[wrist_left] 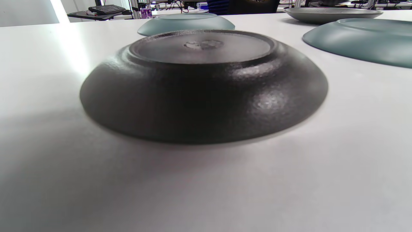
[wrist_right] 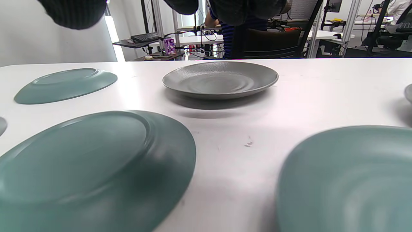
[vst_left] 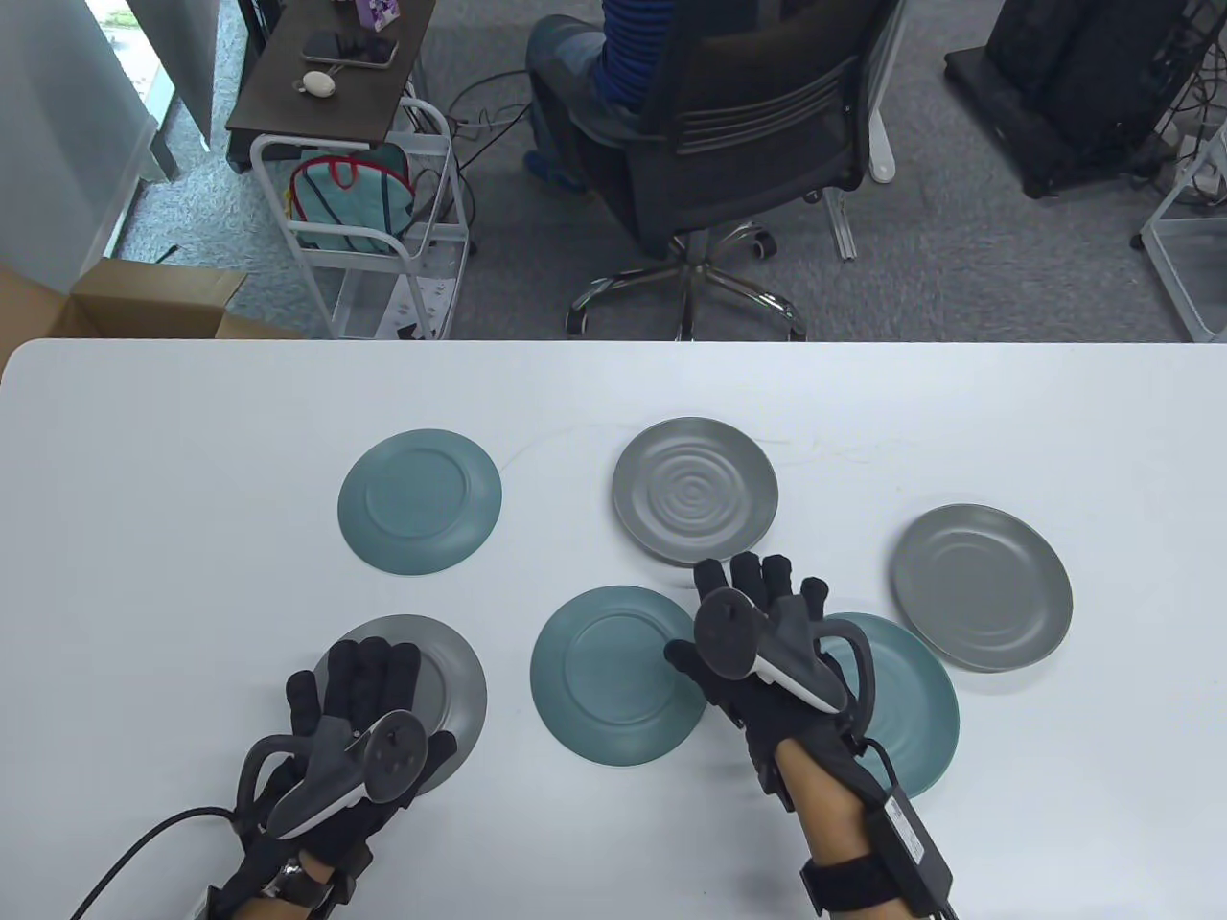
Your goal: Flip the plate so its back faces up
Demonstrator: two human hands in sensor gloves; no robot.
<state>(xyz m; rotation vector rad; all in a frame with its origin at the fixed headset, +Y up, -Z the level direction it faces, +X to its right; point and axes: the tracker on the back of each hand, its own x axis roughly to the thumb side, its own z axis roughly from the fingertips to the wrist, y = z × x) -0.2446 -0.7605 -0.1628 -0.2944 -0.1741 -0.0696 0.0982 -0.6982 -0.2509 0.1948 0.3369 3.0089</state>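
A grey plate (vst_left: 695, 490) with ripple rings lies face up at the table's middle back; it also shows in the right wrist view (wrist_right: 220, 80). My right hand (vst_left: 757, 580) is open with fingers spread, just in front of it and apart from it; its fingertips (wrist_right: 74, 13) hang at the top edge of the right wrist view. My left hand (vst_left: 359, 671) is open with fingers stretched over a dark grey plate (vst_left: 455, 676), which lies back up (wrist_left: 202, 83). I cannot tell whether the left hand touches it.
A teal plate (vst_left: 419, 501) lies back up at back left. Another teal plate (vst_left: 618, 674) lies back up at front centre. A third teal plate (vst_left: 911, 714) lies partly under my right wrist. A grey plate (vst_left: 980, 586) lies back up at right.
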